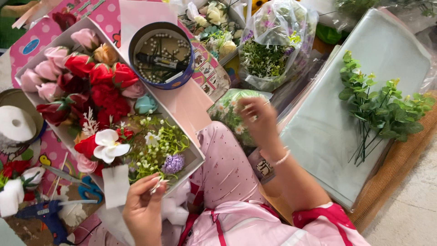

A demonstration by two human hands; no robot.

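A small white flower [159,184], pale-petalled, is pinched in the left hand [143,209]; right hand [258,119] reaches, fingers loose.

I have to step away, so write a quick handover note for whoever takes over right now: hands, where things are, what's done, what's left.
Left hand: pinching a small white flower at the near edge of the flower box.
Right hand: raised over the bag of small daisies, fingers curled; whether it holds anything cannot be told.
Things: box holds red and pink roses, a white orchid and a purple bloom. Round tin lies behind it. Glue gun and scissors at far left. Green sprigs lie on the sheet stack at right.
Done: no finished arrangement in view.
Left: everything; flowers are loose.
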